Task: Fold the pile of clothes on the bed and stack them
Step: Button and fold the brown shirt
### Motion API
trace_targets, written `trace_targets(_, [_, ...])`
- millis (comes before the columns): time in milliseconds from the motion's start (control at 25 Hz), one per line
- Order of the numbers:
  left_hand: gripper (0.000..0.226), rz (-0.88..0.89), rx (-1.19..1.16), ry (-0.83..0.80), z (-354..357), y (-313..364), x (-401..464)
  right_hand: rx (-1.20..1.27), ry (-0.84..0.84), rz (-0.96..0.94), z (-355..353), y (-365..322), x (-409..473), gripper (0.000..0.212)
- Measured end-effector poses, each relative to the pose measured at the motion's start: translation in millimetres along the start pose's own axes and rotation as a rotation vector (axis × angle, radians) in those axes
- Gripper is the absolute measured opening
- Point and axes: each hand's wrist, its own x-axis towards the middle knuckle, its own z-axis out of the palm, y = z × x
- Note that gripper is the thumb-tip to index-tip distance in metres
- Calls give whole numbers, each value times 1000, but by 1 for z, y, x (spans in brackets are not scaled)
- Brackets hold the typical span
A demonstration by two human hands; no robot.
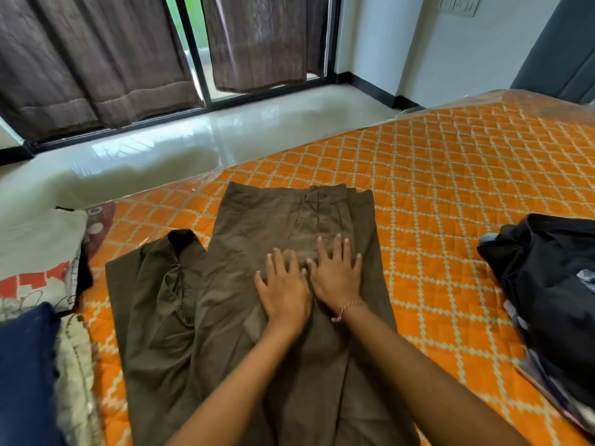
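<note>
**Desk:** What do the trousers look like from your end?

**Me:** I see the brown trousers [257, 226] spread flat on the bed [450, 188], waistband at the far end with a button showing, legs running toward the camera. The leg on the left of them is rumpled and bunched.

**Desk:** And the hands?

**Me:** I have the left hand [285, 291] and the right hand [338, 272] side by side on the trousers, just below the fly, palms down. On both the grip is wide, fingers straight and spread, pressing the cloth and holding nothing. A thin thread band sits on the right wrist.

**Desk:** Materials?

**Me:** The trousers are thin creased cloth. Under them I see an orange quilted cover with a cream lattice, under glossy clear plastic. Right of the trousers lies a dark pile of clothes [547, 278]; left of them, folded pieces [35, 252], pale and patterned.
</note>
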Motion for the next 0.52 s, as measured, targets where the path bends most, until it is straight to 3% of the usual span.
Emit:
trace_targets(80, [59,96,30,-105,11,-9,-25,-57,-50,38,14,13,-17,57])
trace_targets(200, [53,148,43,-165,-1,-28,-26,-59,57,21,9,16,-45,57])
trace_targets(280, [51,4,-92,-18,-22,-36,-49,-28,263,-59,6,-5,-99,59])
trace_targets(360, [47,-306,-355,130,-40,-48,-84,48,265,-68,18,-23,-181,67])
trace_targets(440, [46,-549,-551,14,-45,-62,-101,68,184,-52,26,-33,-244,68])
trace_targets(520, [49,-587,-602,-181,-42,-67,-95,38,54,-82,33,-32,-274,57])
